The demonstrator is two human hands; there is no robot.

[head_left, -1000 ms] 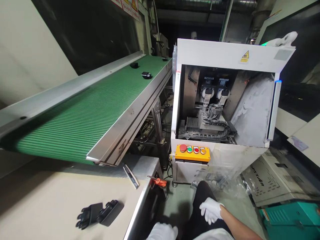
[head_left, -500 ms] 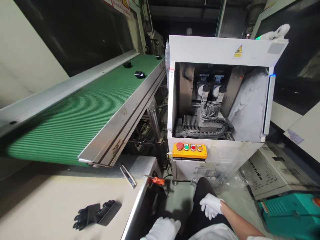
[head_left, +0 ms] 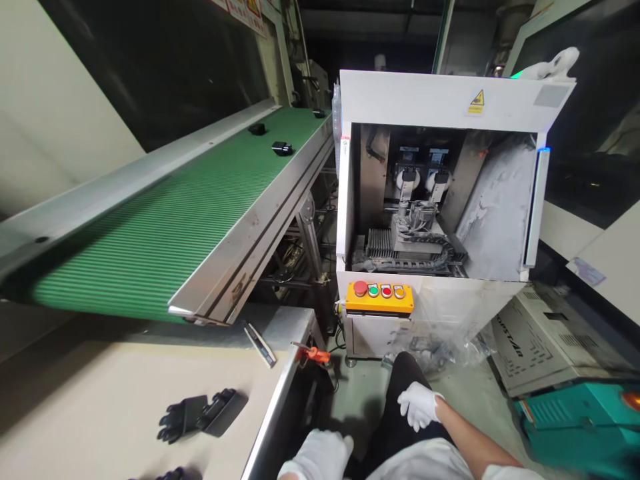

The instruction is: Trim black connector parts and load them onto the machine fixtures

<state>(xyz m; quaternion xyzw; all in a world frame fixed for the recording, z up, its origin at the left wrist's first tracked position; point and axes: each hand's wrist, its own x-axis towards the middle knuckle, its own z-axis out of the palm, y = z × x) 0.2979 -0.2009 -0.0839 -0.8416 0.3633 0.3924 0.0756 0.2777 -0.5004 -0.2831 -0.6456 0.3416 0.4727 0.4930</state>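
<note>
My right hand (head_left: 419, 405), in a white glove, rests on my dark-trousered thigh with its fingers slightly apart and nothing held. Lower and to the left, my left hand (head_left: 320, 455), also white-gloved, lies over my other leg. Its fingers are loosely bent, their tips partly out of sight, and I see nothing in it. Left of it, black molded plastic parts (head_left: 220, 411) lie on the beige tabletop (head_left: 115, 393), with more cut off by the bottom edge. Tweezers (head_left: 259, 345) and an orange-handled tool (head_left: 316, 354) lie by the table's far right corner.
A green conveyor belt (head_left: 165, 227) runs along the left, carrying a few small black parts (head_left: 282, 149). Ahead stands a white machine (head_left: 450, 100) with an open front and a yellow button box (head_left: 380, 298). A teal unit (head_left: 575, 420) sits at lower right.
The view has shifted slightly, so the table and belt sit a little further right and more black parts show at the bottom edge. Both hands stay resting.
</note>
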